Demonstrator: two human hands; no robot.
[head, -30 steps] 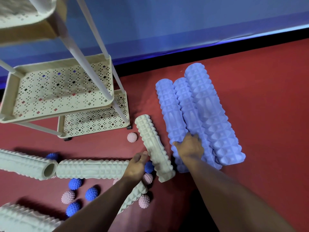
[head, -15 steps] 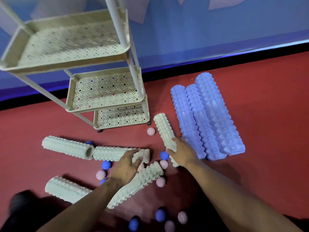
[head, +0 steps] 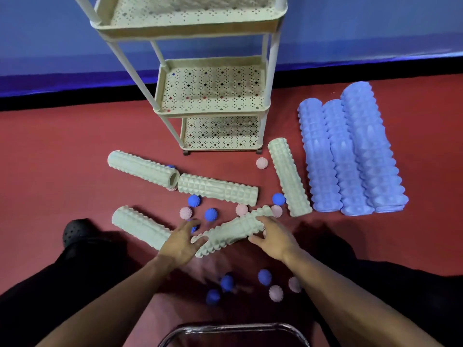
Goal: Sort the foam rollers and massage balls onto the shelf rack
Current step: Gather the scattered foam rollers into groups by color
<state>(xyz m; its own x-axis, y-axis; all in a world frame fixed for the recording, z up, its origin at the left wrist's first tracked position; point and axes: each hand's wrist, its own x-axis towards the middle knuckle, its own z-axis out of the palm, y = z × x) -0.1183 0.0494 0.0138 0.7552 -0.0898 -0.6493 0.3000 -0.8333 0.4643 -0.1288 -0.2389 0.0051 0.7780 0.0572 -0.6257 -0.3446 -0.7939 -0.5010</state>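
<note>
head view: cream foam roller (head: 231, 230) on red floor (head: 62, 151), long axis diagonal, near end low-left, far end up-right toward blue rollers (head: 350, 156). surface ridged, knobbly grid, pale cream. left hand (head: 181, 242) at near end, fingers spread, palm down over it, not closed. right hand (head: 271, 236) at middle-right of roller, fingers curved over top, thumb below, loose; firm grip cannot tell. spiky pink and blue massage balls (head: 210, 214) scattered around. shelf rack (head: 213, 96) upright beyond, tiers bare.
</note>
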